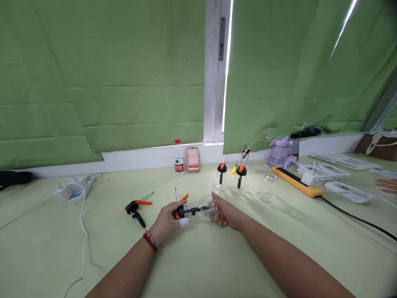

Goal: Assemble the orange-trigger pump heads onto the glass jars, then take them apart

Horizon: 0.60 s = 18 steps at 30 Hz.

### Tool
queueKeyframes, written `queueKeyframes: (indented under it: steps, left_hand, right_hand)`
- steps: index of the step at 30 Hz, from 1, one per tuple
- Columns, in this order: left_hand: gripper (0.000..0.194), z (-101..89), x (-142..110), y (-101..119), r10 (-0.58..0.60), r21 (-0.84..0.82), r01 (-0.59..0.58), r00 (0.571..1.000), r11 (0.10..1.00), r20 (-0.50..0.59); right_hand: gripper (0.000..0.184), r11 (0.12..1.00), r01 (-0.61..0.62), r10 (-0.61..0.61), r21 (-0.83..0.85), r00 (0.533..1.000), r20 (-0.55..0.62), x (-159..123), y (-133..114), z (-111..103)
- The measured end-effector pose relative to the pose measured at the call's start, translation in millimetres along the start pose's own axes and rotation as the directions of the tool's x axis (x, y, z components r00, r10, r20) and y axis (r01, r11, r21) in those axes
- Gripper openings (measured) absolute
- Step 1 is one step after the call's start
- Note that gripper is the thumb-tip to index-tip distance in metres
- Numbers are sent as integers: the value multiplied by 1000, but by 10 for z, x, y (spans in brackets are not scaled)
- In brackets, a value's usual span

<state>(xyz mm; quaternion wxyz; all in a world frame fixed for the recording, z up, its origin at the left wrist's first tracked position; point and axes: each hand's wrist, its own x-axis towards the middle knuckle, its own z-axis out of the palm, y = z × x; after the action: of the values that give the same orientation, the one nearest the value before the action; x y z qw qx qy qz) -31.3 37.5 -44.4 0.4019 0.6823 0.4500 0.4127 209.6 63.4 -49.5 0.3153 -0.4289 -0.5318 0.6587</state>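
We hold the clear bottle [203,215] sideways, its long axis running nine to three o'clock, left hand [168,222] gripping the sprayer head [181,211] at nine, right hand [228,212] grasping the base at three.

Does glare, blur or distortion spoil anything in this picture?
Head view: daylight glares white beside the window frame; head view: the held clear bottle catches small highlights, its edges faint; head view: the pink object is partly pixelated; head view: the picture's right side looks stretched.
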Motion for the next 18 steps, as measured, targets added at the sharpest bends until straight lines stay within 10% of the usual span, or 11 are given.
queueKeyframes:
  steps: [18]
  left_hand:
    - [64, 15, -50, 222, -85, -65, 87, 996, 994, 32]
  right_hand:
    - [59, 984, 83, -107, 157, 984, 146, -35, -24, -10]
